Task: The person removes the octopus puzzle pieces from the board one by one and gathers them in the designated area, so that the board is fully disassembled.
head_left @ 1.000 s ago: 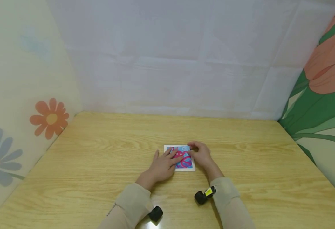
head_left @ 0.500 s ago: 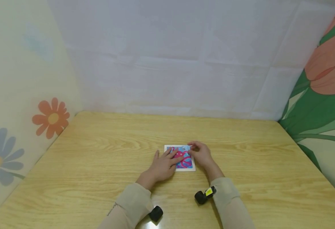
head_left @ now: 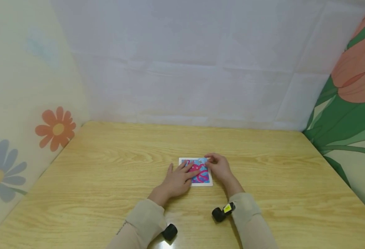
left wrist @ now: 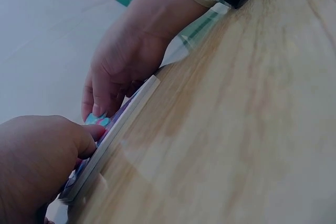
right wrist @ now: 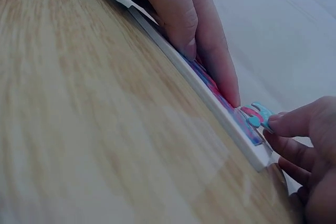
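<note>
Left hand [head_left: 177, 180] lies flat, fingers straight, pressing on the near-left part of a small square puzzle board [head_left: 196, 171]. Right hand [head_left: 219, 167] sits at the board's far-right corner, thumb and forefinger pinching a small blue puzzle piece [right wrist: 258, 115] at that corner; the right wrist view shows the piece lifted slightly above the board's edge.

Largest to smallest:

1. Back wall [head_left: 195, 62]: pale grey-white sheet material, matt, with faint rectangular seams. Side panels stand at either end: the left one [head_left: 20, 103] cream with an orange flower and a blue flower printed on it, the right one [head_left: 354, 103] printed with a large orange-pink bloom and green leaves.

2. Desk [head_left: 107, 193]: light yellow wood-grain surface, smooth, with a slight sheen; it reflects the hands in both wrist views. Rectangular top, bounded by the wall and both panels.

3. Sleeves [head_left: 145, 221]: beige, soft knit fabric, covering both forearms to the wrist. A small black camera unit [head_left: 170, 231] is mounted at each wrist; the right one carries a yellow tag.

4. Puzzle board: thin, flat, square, with a white border and a glossy picture in pink and blue. It lies flat on the desk near the middle, between the two hands, both touching it.

5. Puzzle piece: blue, with knobbed edges, thin.
</note>
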A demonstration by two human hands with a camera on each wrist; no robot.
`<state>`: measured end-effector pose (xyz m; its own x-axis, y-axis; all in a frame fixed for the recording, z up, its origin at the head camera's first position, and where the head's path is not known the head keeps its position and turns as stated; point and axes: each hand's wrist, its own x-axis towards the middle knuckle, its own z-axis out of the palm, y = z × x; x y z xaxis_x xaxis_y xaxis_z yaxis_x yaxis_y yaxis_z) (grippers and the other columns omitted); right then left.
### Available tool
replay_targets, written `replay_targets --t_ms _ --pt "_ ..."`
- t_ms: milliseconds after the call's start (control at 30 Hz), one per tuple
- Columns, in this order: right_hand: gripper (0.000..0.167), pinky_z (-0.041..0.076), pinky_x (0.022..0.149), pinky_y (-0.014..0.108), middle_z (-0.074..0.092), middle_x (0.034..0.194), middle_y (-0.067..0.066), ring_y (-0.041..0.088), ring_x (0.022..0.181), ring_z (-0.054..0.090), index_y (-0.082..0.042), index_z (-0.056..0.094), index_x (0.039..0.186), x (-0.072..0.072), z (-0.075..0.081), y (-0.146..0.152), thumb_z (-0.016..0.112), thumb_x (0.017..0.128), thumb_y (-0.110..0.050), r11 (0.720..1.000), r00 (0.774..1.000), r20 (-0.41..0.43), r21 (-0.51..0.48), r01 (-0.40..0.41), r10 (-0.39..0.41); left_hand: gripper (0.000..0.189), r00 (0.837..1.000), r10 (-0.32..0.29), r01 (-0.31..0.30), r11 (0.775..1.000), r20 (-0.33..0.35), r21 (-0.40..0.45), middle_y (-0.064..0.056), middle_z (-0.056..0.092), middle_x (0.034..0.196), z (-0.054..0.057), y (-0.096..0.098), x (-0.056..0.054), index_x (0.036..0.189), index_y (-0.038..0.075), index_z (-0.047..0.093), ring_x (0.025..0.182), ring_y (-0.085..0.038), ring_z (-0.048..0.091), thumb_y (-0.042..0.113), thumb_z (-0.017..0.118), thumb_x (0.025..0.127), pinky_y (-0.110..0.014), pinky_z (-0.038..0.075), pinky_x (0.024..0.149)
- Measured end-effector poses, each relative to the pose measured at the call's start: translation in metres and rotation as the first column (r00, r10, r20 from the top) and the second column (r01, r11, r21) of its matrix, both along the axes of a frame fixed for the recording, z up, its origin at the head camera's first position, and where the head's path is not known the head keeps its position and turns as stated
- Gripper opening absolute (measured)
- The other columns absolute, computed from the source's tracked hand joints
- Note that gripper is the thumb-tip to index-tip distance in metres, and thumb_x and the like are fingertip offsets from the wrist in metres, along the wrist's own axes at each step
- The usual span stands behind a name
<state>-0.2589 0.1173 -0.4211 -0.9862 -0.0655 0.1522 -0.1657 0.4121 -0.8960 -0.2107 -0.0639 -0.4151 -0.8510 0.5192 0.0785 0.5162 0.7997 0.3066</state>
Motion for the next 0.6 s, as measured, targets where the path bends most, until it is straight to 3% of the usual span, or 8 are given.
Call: replay_targets --t_ms 233,600 --pt "0.023 0.042 0.063 0.023 0.057 0.074 0.014 0.014 0.069 0.051 0.006 0.060 0.097 -0.0009 0.0017 0.0036 0.059 0.074 0.009 0.986 0.999 0.043 -0.162 0.026 -0.020 0.040 1.000 -0.002 0.002 1.000 -0.006 -0.005 -0.003 0.027 0.138 0.0006 0.0009 0.0002 0.127 0.028 0.044 0.126 -0.026 0.016 0.021 0.039 0.088 -0.060 0.005 0.092" --pt "0.025 0.042 0.059 0.021 0.058 0.074 0.014 0.011 0.065 0.051 0.008 0.059 0.098 -0.0048 0.0064 0.0079 0.058 0.073 0.010 0.960 0.994 0.093 -0.267 0.081 -0.058 0.040 1.000 -0.011 0.011 1.000 -0.015 0.001 -0.004 0.028 0.138 0.0002 0.0023 -0.0008 0.127 0.027 0.046 0.126 -0.027 0.018 0.020 0.040 0.088 -0.060 0.007 0.091"
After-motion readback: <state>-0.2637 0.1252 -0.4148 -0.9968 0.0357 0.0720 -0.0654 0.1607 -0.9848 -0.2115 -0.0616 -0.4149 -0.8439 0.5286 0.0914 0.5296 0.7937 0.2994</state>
